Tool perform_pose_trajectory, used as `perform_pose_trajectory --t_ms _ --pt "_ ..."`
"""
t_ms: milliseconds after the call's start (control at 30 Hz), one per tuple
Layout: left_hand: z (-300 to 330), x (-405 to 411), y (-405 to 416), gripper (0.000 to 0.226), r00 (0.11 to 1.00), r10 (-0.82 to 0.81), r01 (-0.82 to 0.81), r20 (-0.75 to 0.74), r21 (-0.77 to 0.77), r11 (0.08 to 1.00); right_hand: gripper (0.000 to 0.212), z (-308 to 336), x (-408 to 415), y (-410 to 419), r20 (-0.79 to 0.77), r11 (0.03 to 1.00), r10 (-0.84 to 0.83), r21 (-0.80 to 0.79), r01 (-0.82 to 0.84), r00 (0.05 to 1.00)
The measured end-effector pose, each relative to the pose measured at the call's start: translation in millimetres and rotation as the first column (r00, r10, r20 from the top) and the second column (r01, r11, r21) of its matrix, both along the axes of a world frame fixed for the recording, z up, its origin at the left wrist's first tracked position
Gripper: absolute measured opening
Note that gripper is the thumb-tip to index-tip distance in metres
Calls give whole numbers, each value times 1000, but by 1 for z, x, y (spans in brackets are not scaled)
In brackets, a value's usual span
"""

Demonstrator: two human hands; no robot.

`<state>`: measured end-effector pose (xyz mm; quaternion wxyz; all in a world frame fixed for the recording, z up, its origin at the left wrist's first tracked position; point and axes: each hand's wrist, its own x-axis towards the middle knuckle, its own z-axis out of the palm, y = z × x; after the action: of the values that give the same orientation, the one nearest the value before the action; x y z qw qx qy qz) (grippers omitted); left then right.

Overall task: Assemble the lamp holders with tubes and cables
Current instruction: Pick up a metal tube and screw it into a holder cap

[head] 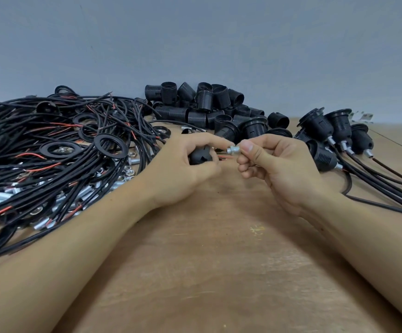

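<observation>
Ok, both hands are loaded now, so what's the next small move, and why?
Probably bring the metal tube in the right hand leftward to the black holder base gripped by the left hand, and start seating it. The tube's nutted end already points at the base, a small gap remains, and bare wire ends show between them.

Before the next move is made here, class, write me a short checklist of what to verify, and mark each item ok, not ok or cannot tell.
1. Left hand grips the black holder base: ok.
2. Right hand pinches the metal threaded tube: ok.
3. Nut sits on the tube: ok.
4. Tube lined up with the base's hole: cannot tell, fingers hide it.
5. Red wire ends show between the hands: ok.
6. Wires already threaded through the tube: cannot tell.
</observation>
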<state>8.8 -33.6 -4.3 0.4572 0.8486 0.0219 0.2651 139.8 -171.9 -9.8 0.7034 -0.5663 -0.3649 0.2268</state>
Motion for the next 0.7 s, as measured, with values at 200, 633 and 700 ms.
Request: perform_pose_trajectory --t_ms 200,633,700 --pt "3 -1 4 32 994 -8 20 107 -114 993 16 -2 2 0 11 999 -51 11 51 999" --pt "4 6 -1 33 1000 -12 -6 -21 -702 712 13 -1 0 1 21 995 -17 97 15 1000" --pt "3 6 1 28 998 -60 37 -7 -727 686 7 -1 -1 0 136 993 -38 115 23 990"
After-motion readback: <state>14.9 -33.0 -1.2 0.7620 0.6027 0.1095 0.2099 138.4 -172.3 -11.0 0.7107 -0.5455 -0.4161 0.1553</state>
